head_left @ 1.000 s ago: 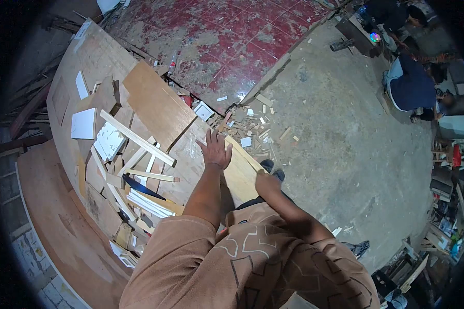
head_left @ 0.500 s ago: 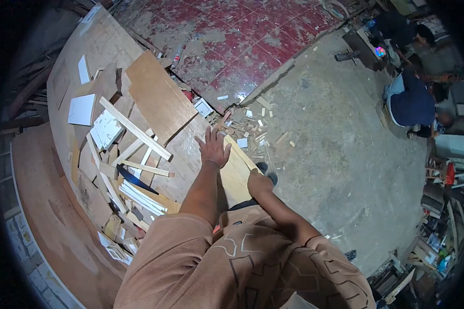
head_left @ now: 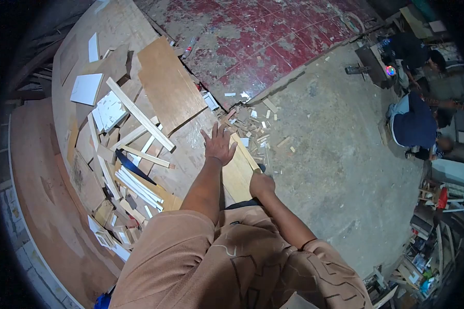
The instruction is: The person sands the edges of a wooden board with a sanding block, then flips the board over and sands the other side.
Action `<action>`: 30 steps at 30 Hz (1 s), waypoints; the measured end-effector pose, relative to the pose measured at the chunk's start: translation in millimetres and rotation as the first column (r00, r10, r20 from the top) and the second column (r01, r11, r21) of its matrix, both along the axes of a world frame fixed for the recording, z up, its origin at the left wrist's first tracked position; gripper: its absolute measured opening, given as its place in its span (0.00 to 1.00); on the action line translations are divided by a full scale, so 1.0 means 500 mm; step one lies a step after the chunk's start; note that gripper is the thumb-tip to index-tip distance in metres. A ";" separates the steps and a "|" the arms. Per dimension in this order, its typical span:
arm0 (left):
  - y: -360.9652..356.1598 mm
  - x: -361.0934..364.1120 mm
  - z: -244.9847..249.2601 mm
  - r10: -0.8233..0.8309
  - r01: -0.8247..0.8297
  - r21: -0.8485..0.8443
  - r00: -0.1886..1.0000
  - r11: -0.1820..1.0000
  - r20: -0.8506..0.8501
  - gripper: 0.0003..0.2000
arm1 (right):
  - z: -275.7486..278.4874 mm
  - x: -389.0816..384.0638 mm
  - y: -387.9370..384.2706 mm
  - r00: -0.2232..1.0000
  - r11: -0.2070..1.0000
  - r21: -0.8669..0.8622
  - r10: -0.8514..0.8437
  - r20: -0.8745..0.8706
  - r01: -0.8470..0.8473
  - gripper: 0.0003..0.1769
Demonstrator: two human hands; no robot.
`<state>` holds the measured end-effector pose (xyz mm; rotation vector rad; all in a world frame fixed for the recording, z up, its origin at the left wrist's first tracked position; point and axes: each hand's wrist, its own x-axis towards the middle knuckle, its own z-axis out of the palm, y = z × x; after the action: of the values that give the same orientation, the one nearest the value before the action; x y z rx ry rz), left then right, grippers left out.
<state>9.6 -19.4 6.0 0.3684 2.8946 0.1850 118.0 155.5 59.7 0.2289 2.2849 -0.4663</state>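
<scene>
Head view, only camera on this rig.

Change noted: against the frames of a second ago I find almost no movement of the work itself. The camera has swung a little, so the pile sits differently in frame, but the pale plank lies where it did, one end toward the scattered wood scraps and its left side against the offcut pile. Both hands keep their stations on it. My judgement: the plank has been neither lifted nor slid, and the hold on it is unchanged.

Left hand: fully open, fingers spread, palm down flat on the far end of the plank. It grips nothing.

Right hand: curled into a fist over the plank's right edge, nearer the body. I read it as clamped on that edge, though the fingertips are hidden beneath.

The two hands are apart, left ahead of right along the plank.

Surroundings: a large plywood sheet leans beyond the pile. On the concrete floor, well apart, a crouched person in dark blue works separately
</scene>
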 end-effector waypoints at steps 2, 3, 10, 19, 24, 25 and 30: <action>0.000 0.001 0.001 0.012 -0.013 0.029 0.999 1.000 0.049 0.26 | 0.010 0.027 0.017 0.999 0.999 -0.024 -0.036 -0.005 0.036 0.15; 0.001 0.003 0.002 0.010 -0.012 0.034 0.999 0.999 0.054 0.26 | 0.038 0.049 0.038 1.000 1.000 -0.023 -0.009 0.027 0.009 0.15; 0.003 0.002 0.001 0.010 -0.012 0.058 0.999 0.998 0.039 0.26 | 0.170 0.053 0.076 0.994 0.998 -0.014 0.058 0.098 -0.057 0.16; -0.002 0.004 -0.004 0.002 -0.002 0.067 1.000 0.998 -0.007 0.25 | 0.037 0.047 0.042 0.997 0.999 -0.019 -0.030 0.072 0.032 0.15; 0.002 0.003 0.010 0.010 -0.011 0.026 0.999 1.000 0.054 0.26 | 0.210 0.048 0.086 0.989 0.997 0.018 0.068 0.132 -0.071 0.15; 0.004 0.002 0.012 0.012 -0.013 0.025 0.998 1.000 0.065 0.25 | 0.195 0.043 0.083 0.989 0.997 0.019 0.073 0.132 -0.076 0.15; 0.001 0.002 0.009 0.010 -0.012 0.025 0.997 1.000 0.076 0.23 | 0.017 -0.009 0.014 0.988 0.996 -0.022 0.085 0.126 -0.083 0.15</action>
<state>10.4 -18.8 10.6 0.3421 2.8219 0.2320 113.6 162.4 68.3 0.1490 2.1568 -0.4157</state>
